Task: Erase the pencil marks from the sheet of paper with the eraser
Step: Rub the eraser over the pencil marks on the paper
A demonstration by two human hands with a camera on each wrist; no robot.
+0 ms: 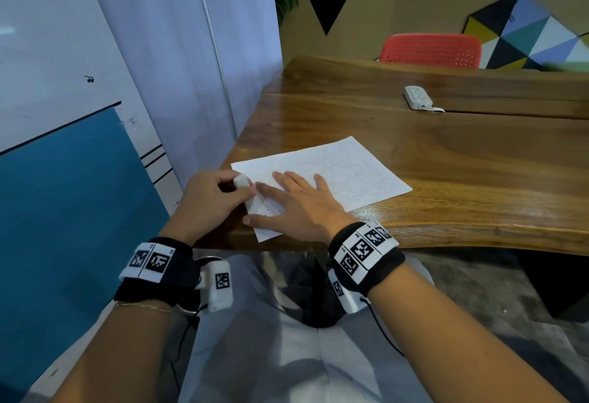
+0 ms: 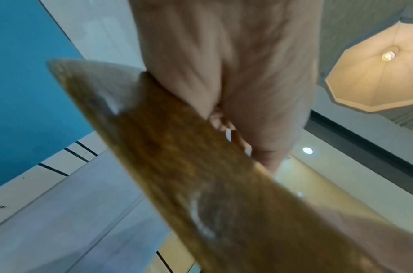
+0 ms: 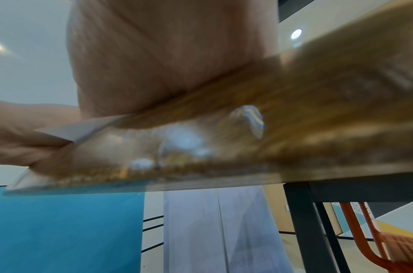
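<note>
Our left hand (image 1: 210, 198) grips the white eraser (image 1: 241, 180) between thumb and curled fingers, its upper end showing above the knuckles and its lower end against the near left corner of the sheet of paper (image 1: 347, 173). Just to the right of it, our right hand (image 1: 296, 201) lies flat on the sheet with fingers straight and spread, pressing the paper down onto the wooden table (image 1: 446, 163); its index fingertip sits right beside the eraser. Faint pencil scribbles (image 1: 353, 189) run across the sheet beyond and to the right of our right hand's fingers. The paper's nearest corner reaches the table edge just below our right thumb. Both wrist views are blurred and show mostly palm and table edge, so we cannot read finger detail there. Far ahead of our right hand, well apart from the sheet, a white power strip (image 1: 418, 97) rests on the table, and a red chair (image 1: 430, 51) stands behind it.
</note>
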